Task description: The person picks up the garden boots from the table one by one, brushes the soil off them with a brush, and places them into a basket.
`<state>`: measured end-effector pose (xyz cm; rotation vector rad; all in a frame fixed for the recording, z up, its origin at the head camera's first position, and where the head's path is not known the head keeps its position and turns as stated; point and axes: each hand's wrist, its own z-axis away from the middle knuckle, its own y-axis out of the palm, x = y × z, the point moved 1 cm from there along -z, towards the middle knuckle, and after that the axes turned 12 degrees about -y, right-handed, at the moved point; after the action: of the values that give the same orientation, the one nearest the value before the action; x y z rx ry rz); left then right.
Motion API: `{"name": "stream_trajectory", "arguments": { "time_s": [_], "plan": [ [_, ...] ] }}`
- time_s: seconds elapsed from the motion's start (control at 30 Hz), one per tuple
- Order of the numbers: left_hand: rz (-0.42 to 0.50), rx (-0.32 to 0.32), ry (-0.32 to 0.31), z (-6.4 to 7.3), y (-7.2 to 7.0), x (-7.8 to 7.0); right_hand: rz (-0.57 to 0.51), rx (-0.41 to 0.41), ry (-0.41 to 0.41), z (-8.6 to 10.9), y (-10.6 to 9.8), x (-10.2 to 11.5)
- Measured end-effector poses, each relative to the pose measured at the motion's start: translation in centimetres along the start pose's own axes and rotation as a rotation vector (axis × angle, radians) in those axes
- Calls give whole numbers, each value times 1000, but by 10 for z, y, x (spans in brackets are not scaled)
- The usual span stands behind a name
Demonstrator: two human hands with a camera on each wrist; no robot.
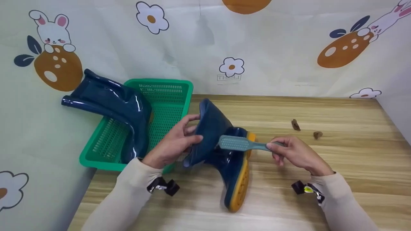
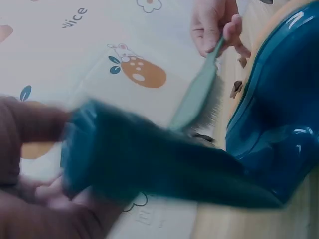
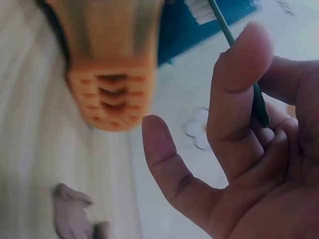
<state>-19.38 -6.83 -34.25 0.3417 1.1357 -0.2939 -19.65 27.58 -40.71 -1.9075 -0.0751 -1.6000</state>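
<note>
A glossy dark blue rain boot (image 1: 231,173) with an orange sole (image 1: 241,189) is held over the table, its sole facing right. My left hand (image 1: 173,141) grips the rim of the boot's shaft (image 1: 212,123), thumb on the near face. In my right hand (image 1: 295,152) is the handle of a grey-green brush (image 1: 236,143). Its head overlaps the shaft and ankle in the head view. Pale bristles (image 2: 213,107) show under the brush head in the left wrist view, pointing at the boot. The right wrist view shows the treaded heel (image 3: 112,94) close by the right fingers.
At the left stands a green plastic basket (image 1: 189,88) with a second blue boot (image 1: 128,109) leaning in it, its shaft over the basket's edge. Brown lumps (image 1: 295,124) lie on the wooden table (image 1: 353,128) at the right. A patterned sheet (image 1: 273,57) rises behind.
</note>
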Motion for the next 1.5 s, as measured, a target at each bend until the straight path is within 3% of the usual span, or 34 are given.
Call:
{"name": "stream_trajectory", "arguments": {
  "time_s": [0.13,0.23,0.33,0.43,0.6,0.73,0.9,0.97,1.07,1.2,1.27,1.4,1.5],
  "plan": [
    [238,-57,12,-1,3,3,-106,-116,-13,14,-15,1],
    [361,-85,41,1,9,6,-360,-155,-111,20,-20,6],
    [423,-83,87,3,16,8,-631,-97,-217,20,-17,13],
    [470,-63,142,3,25,8,-734,-19,-263,17,-7,21],
    [535,-74,194,0,36,7,-616,50,-240,14,10,17],
    [570,-91,207,-1,38,8,-445,33,-188,18,13,5],
    [592,-77,204,-2,39,9,-307,-18,-87,28,0,-2],
    [589,-82,204,-3,38,9,-309,-54,-64,32,-7,-1],
    [586,-94,208,-4,38,9,-400,-94,-78,37,-16,3],
    [585,-92,215,-4,40,8,-575,-89,-179,33,-18,11],
    [583,-87,219,-4,41,7,-587,-63,-240,29,-15,14],
    [573,-89,227,-5,41,6,-383,-78,-224,24,-10,14],
    [571,-98,226,-5,40,6,-181,-145,-90,26,-14,7]
  ]
}}
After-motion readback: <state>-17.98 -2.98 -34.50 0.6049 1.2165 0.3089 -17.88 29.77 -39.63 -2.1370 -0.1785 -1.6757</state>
